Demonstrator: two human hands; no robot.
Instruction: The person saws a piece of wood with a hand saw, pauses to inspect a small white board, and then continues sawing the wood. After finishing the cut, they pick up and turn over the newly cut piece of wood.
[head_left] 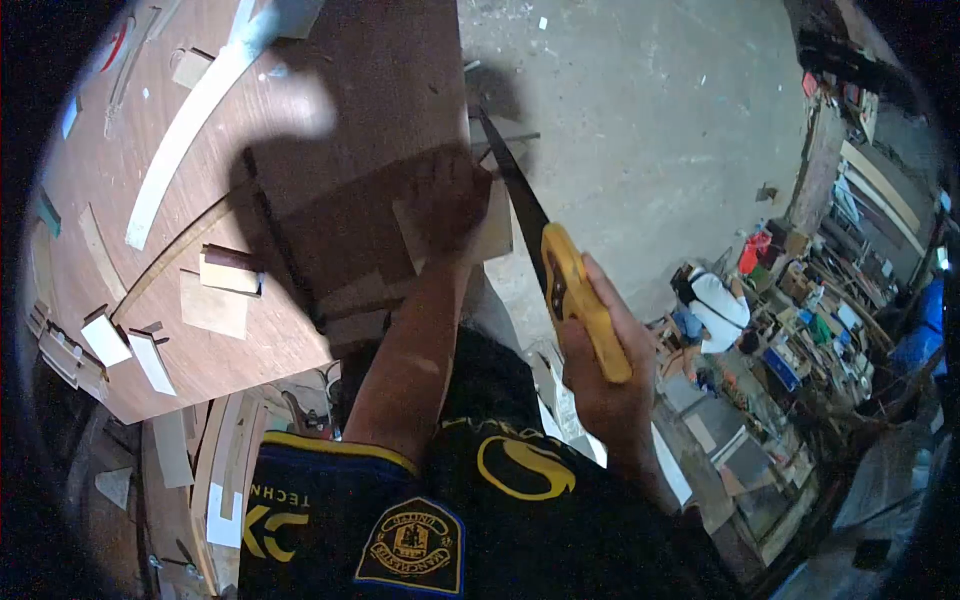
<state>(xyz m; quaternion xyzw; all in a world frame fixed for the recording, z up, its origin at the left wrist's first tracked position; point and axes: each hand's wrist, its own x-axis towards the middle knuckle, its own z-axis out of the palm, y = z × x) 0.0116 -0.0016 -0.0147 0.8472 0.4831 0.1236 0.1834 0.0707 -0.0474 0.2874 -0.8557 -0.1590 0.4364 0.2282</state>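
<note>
Head view: a person in a black shirt w/ yellow lettering, btm ctr of the frame, works at a reddish-brown sheet-wood surface filling the upper L. The R hand, R of ctr, is wrapped firmly around the yellow handle of a dark-bladed handsaw, which slants from there up twd the top ctr. The L hand, nr mid-frame and in deep shadow, lies on a flat pale wooden board at the surface's R edge; whether its fingers grip cannot be told. The two hands are apart. The blade runs just beside the board's R side; whether they touch is unclear.

Upper L, a long curved white strip lies on the surface. Below it are a thin curved brown strip, a pale block w/ a dark-brown top and a flat pale square piece. A grey concrete floor spans the upper R. Ctr-R, a co-worker in a white top is bent low nr a pile of mixed wood offcuts.
</note>
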